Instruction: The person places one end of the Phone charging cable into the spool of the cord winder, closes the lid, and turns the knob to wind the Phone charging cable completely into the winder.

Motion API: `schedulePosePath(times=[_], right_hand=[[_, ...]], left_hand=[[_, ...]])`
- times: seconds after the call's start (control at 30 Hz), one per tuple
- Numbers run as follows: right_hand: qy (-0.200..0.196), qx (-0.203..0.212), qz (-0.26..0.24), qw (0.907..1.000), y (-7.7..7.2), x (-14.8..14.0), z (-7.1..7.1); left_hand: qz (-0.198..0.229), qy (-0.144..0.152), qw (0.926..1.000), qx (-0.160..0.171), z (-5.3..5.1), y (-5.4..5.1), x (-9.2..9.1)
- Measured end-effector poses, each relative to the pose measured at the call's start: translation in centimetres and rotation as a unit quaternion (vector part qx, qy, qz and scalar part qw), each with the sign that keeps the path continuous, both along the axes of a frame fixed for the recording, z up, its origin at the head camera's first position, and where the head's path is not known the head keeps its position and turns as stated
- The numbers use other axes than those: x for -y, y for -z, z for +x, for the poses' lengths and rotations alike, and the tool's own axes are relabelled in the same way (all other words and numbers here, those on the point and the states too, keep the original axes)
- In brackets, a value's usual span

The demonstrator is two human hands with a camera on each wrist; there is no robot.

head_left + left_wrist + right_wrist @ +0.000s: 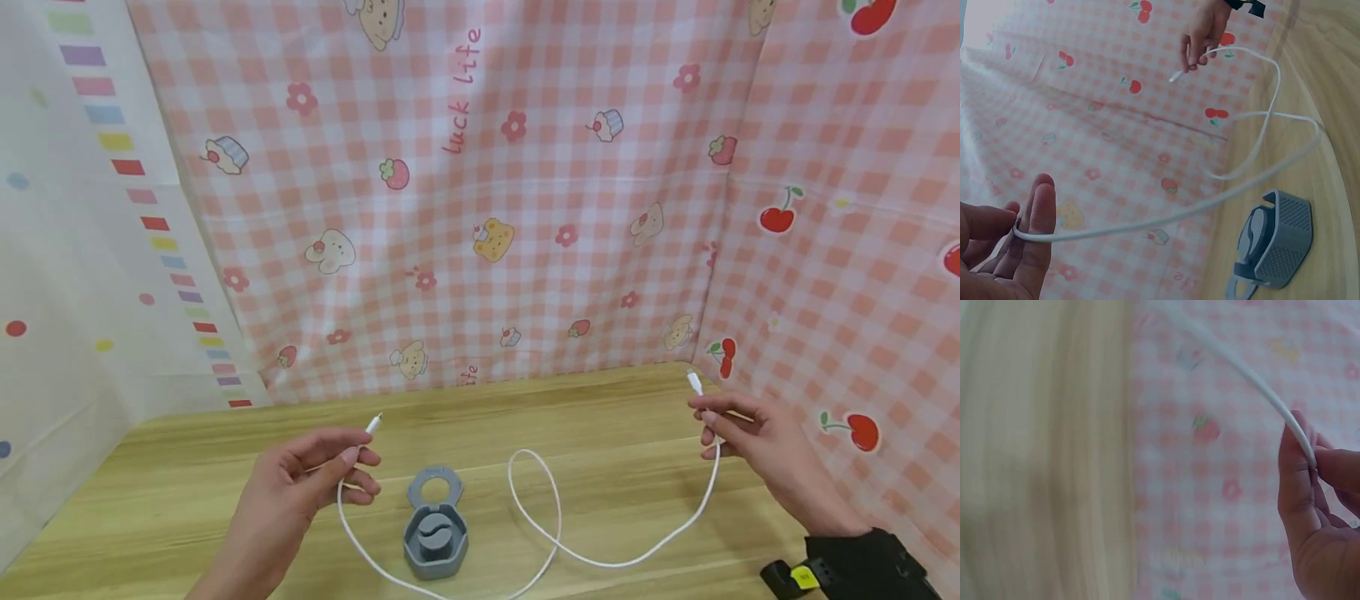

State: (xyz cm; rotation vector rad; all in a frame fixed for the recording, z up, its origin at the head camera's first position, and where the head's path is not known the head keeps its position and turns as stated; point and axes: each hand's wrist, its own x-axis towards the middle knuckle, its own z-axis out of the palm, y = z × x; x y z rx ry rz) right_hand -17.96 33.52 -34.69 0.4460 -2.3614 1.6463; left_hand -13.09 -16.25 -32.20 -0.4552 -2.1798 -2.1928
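A white cable [615, 564] hangs between the two hands, with a loop at its middle. Thumb and fingers of the left hand [288, 492] pinch one end, whose small plug [374, 422] points up. At the other end, the right hand [768, 454] pinches the cable just below a white plug [694, 382]. Between the hands, nearer the left one, a grey hexagonal case [436, 560] stands on the table, its ring-shaped lid [435, 476] folded back and a round core inside. The left wrist view shows the cable [1166, 217] running from the left fingers across to the right hand [1205, 31].
The wooden table [600, 417] ends at a pink checked cloth [450, 275] at the back. More cloth hangs at the right [862, 275] and a white dotted one [67, 250] at the left. A black band with a yellow tag [805, 577] is on the right wrist.
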Motion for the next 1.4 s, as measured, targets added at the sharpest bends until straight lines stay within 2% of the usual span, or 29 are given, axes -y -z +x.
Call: schedulePosePath(times=[0.07,0.13,0.23,0.33,0.47,0.6,0.67,0.73,0.87,0.97,1.07,1.13,1.23,1.3,1.33,1.37,1.4], right_hand=[[0.031,0.004,0.058,0.9978,0.5,-0.6,-0.1],[0.048,0.018,0.125,0.9908,1.3,-1.0,-0.4],[0.045,0.045,0.235,0.9699,2.9,-1.4,-0.6],[0.02,0.041,0.325,0.9445,4.4,-1.8,-0.7],[0.003,0.004,0.388,0.9218,5.1,-1.7,-0.6],[0.016,-0.022,0.414,0.9099,3.9,-0.1,0.2],[0.018,-0.054,0.415,0.9081,2.5,1.5,0.9],[-0.003,-0.113,0.397,0.9106,0.9,3.8,1.7],[-0.084,-0.212,0.33,0.9161,-2.1,10.0,3.7],[-0.153,-0.223,0.275,0.9226,-3.5,14.7,5.3],[-0.209,-0.214,0.235,0.9248,-4.0,18.5,6.4],[-0.226,-0.213,0.208,0.9275,-3.9,20.2,6.8],[-0.224,-0.213,0.171,0.9356,-3.4,21.6,6.9],[-0.207,-0.24,0.163,0.9346,-3.0,22.0,6.7],[-0.197,-0.254,0.163,0.9328,-2.9,22.0,6.6],[-0.188,-0.273,0.167,0.9286,-2.7,22.0,6.5],[-0.177,-0.292,0.172,0.9239,-2.6,22.0,6.4]], left_hand=[[0.006,0.012,0.9999,0.002,0.0,0.0,0.2],[0.018,0.03,0.9993,0.011,-0.1,0.0,0.1],[0.041,0.067,0.9966,0.023,-0.2,0.3,-0.2],[0.063,0.105,0.9917,0.038,-0.2,0.6,-0.8],[0.11,0.145,0.9811,0.066,-0.3,0.8,-1.5],[0.14,0.167,0.9741,0.06,-0.1,0.9,-1.9],[0.131,0.175,0.9748,0.045,0.1,1.0,-2.2],[0.118,0.178,0.9766,0.026,0.4,1.1,-2.6],[0.077,0.148,0.9857,-0.023,1.1,1.2,-4.1],[0.059,0.115,0.9909,-0.038,1.6,1.1,-5.6],[0.06,0.096,0.9927,-0.042,1.9,1.1,-6.9],[0.048,0.07,0.9957,-0.038,2.2,1.0,-7.6],[0.018,0.032,0.9979,-0.053,2.5,1.1,-8.1],[-0.017,0.023,0.9933,-0.112,2.5,1.3,-8.1],[-0.031,0.024,0.9875,-0.152,2.4,1.4,-8.1],[-0.048,0.025,0.9779,-0.202,2.3,1.5,-8.0],[-0.065,0.024,0.9645,-0.255,2.2,1.6,-8.0]])
